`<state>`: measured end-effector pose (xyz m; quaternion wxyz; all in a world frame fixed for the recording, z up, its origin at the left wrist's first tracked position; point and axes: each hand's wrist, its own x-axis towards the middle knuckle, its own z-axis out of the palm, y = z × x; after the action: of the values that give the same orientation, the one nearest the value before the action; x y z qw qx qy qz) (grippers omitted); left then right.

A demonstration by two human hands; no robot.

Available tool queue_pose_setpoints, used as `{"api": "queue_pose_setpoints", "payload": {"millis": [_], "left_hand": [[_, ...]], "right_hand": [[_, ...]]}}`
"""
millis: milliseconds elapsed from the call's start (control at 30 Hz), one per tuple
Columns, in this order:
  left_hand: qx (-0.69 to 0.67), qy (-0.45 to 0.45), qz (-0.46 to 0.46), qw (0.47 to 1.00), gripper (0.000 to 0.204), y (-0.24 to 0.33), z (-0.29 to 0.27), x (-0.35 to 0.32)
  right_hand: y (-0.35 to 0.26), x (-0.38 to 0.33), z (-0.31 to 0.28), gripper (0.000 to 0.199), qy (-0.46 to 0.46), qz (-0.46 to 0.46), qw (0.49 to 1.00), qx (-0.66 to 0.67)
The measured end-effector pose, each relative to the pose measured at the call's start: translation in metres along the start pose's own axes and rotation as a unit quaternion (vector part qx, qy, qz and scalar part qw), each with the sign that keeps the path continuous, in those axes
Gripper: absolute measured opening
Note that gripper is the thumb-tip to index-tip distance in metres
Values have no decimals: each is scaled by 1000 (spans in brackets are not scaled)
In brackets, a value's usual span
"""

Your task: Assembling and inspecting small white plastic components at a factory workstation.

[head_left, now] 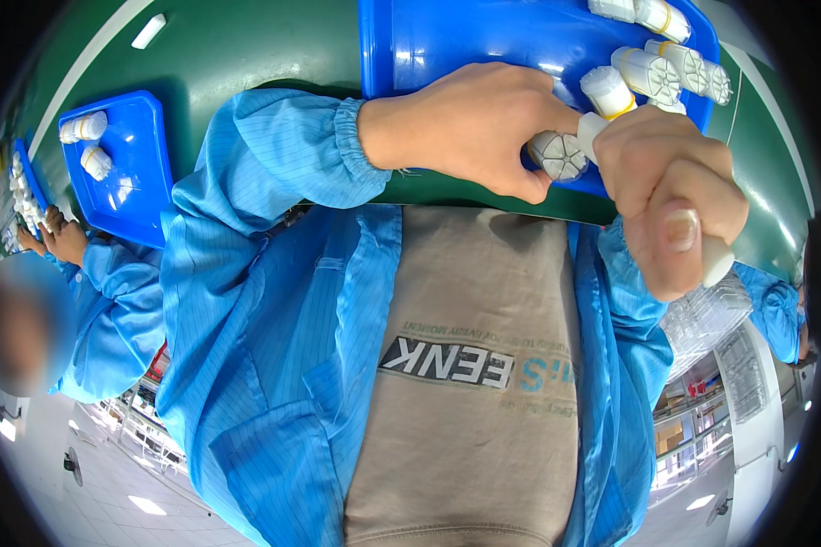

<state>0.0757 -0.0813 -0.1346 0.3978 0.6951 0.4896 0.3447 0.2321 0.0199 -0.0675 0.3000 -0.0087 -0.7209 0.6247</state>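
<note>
Bundles of white tubes, light and stiff, banded in yellow.
Left hand (470,128) pinches one bundle (558,155) by its end; right hand (670,196), at 3 o'clock, fists another (713,260); grip mid-body.

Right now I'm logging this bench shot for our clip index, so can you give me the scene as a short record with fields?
left hand: left hand pinches a white ribbed cylinder by its end
right hand: right hand is closed around a white rod-like piece
tray: blue tray holds more white cylinders, some with yellow bands
surface: green table
clothing: light blue coat sleeves
nearby: another person's hands by a second blue tray
</note>
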Motion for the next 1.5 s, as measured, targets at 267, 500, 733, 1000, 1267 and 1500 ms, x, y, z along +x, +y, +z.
{"api": "queue_pose_setpoints", "payload": {"millis": [267,500,733,1000,1267,1500], "left_hand": [[-9,10,10,1000,44,-6,1,-2],[-15,76,57,995,48,-8,9,3],[-2,21,24,1000,44,-12,4,-2],[-12,21,16,1000,40,-10,6,-1],[-10,-19,-7,1000,42,-5,-2,0],[19,1,1,1000,45,-9,1,-2]], "right_hand": [[5,1,6,34,-10,-19,997,-69],[-9,-1,-16,33,45,42,998,23],[-7,6,-13,42,-36,39,998,23],[3,5,5,38,-11,-3,1000,-6],[1,6,6,39,-11,-8,999,-49],[10,-8,2,43,86,50,995,-27]]}}
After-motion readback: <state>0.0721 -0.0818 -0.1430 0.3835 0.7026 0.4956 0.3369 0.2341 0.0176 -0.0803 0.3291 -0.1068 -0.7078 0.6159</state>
